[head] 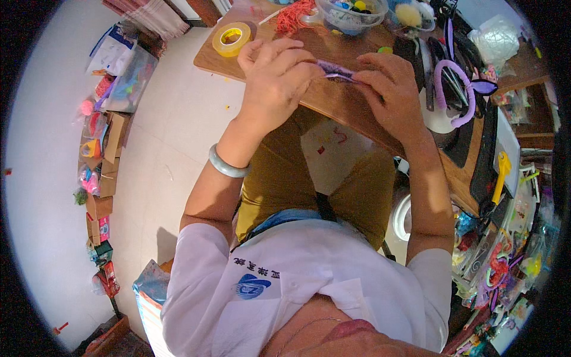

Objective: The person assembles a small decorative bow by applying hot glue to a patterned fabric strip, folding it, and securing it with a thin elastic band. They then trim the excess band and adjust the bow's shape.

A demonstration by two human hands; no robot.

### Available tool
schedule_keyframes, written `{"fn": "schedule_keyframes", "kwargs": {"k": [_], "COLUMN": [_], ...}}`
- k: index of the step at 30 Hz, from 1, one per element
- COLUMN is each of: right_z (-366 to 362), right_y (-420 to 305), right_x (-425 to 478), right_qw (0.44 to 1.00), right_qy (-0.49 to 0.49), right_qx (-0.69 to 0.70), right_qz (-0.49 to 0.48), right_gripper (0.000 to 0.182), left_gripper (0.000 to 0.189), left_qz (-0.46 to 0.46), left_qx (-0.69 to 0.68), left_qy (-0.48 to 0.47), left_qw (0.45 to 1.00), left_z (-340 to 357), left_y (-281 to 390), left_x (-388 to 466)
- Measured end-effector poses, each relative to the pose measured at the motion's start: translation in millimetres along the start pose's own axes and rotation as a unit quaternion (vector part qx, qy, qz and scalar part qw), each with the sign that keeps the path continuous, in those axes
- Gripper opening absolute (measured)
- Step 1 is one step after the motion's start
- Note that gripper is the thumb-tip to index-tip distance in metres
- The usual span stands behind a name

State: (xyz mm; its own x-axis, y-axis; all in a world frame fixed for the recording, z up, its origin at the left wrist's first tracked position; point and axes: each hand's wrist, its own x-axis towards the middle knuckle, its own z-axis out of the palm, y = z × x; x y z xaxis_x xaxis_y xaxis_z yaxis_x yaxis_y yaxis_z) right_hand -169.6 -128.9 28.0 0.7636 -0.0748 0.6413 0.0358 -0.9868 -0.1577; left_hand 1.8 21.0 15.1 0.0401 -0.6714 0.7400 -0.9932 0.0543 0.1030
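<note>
A narrow purple strip (337, 71) stretches between my two hands above the near edge of the wooden table (330, 100). It looks fuzzy, and a thin pale edge shows along its lower side. My left hand (276, 73) pinches its left end with thumb and fingertips; the fingers hide that end. At the other end, my right hand (392, 89) grips the strip between thumb and fingers. A purple headband (473, 100) with a dark-centred ear piece (484, 87) lies to the right of my right hand.
A yellow tape roll (218, 43) lies at the table's left corner. Red yarn (296, 18) and a clear plastic tub (350, 20) of small coloured pieces are at the back. A yellow-handled tool (502, 172) is at right. Boxes (117, 136) and bags line the left wall.
</note>
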Motion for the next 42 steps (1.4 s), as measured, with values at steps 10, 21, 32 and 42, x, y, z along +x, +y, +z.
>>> {"fn": "schedule_keyframes", "kwargs": {"k": [10, 21, 32, 42], "right_z": [6.8, 21.2, 21.7, 19.8], "right_y": [-16.5, -18.1, -14.9, -16.0], "right_x": [-7.4, -11.9, -11.0, -6.6], "right_qw": [0.998, 0.997, 0.998, 0.997], "right_qy": [-0.058, -0.066, -0.065, -0.024], "right_qx": [-0.036, -0.028, -0.004, 0.041], "right_qz": [0.003, 0.021, 0.021, 0.067], "right_gripper": [0.019, 0.01, 0.01, 0.015], "left_gripper": [0.017, 0.019, 0.012, 0.018], "left_qz": [-0.007, -0.032, -0.01, -0.087], "left_qx": [-0.045, -0.086, -0.079, -0.144], "left_qy": [-0.102, -0.095, -0.121, -0.15], "left_qw": [0.994, 0.991, 0.989, 0.974], "left_z": [-1.3, 4.7, 6.0, 4.7], "left_y": [2.8, -5.5, 4.9, 3.0], "left_x": [-13.6, -18.8, -9.1, -4.6]}}
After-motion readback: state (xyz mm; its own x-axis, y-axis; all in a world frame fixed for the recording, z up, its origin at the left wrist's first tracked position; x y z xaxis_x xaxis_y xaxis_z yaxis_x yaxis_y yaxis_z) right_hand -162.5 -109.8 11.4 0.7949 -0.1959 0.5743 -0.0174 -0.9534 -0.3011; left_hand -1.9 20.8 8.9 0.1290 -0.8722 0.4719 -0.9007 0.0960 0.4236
